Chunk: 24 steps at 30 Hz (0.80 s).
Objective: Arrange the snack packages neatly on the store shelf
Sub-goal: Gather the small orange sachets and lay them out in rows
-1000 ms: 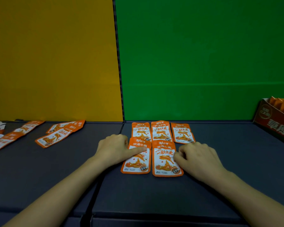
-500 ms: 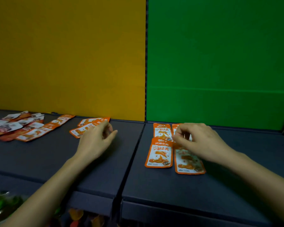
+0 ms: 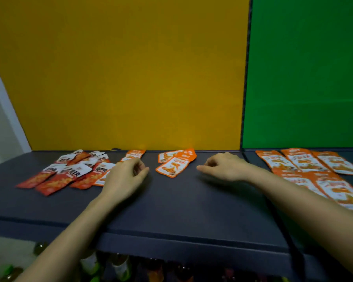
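Reaching over dark shelf [image 3: 181,210] w/ left hand [image 3: 126,176] and right hand [image 3: 225,167], palms down. Left fingers loosely curled, slightly apart, gripping nothing. Just right of jumbled red-and-white packs [image 3: 67,174], overlapping pile's edge; contact can't be told. Right fingers loosely curled too, index tip pointing left, nothing held. Between hands, a few loose orange packs [image 3: 174,164] – askew, overlapped, near yellow back panel [image 3: 120,78]. Another orange pack [image 3: 135,154] just behind left hand. Far right, below green panel [image 3: 306,78], rows of orange packs [image 3: 306,164] – flat, side by side. Blurred bottles [image 3: 120,265] under shelf.
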Tool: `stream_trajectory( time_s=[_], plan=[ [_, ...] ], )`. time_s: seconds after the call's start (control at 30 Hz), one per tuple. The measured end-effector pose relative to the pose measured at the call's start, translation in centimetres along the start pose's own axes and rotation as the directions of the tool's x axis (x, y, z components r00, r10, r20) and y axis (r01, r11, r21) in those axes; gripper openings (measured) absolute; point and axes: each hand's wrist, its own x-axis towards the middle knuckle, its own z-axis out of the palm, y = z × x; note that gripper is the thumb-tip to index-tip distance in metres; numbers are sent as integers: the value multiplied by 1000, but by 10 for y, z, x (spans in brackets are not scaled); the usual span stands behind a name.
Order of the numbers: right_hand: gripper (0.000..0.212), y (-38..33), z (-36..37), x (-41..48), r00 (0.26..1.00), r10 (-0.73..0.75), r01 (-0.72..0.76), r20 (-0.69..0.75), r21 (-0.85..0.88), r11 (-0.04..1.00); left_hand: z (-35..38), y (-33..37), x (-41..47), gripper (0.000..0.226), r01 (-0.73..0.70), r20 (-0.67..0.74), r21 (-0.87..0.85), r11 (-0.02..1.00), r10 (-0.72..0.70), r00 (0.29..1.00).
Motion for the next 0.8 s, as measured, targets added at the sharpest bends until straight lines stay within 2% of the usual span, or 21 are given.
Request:
stream_trajectory(
  time_s=[0.07,0.23,0.4,0.57,0.7,0.8],
  plan=[
    [64,-21,16,20,993,114,-114,3,18,993,-6,-21,7,18,-20,3,11,1000,20,1000],
    [86,-59,37,51,919,355,-363,-174,-15,932,-14,-51,25,16,-34,30,-7,999,35,999],
    [92,-76,47,65,865,466,-476,-185,-8,880,-4,-55,41,14,-56,75,-56,997,60,995],
    [78,-62,48,73,828,541,-519,-147,162,839,12,-39,61,15,-92,98,-68,993,98,990],
    [49,-34,39,68,894,445,-411,-49,303,860,32,-22,84,22,-148,175,-35,988,152,973],
    [33,-11,35,56,910,408,-334,-75,451,827,54,-6,99,39,-176,254,6,984,169,952]
  ],
)
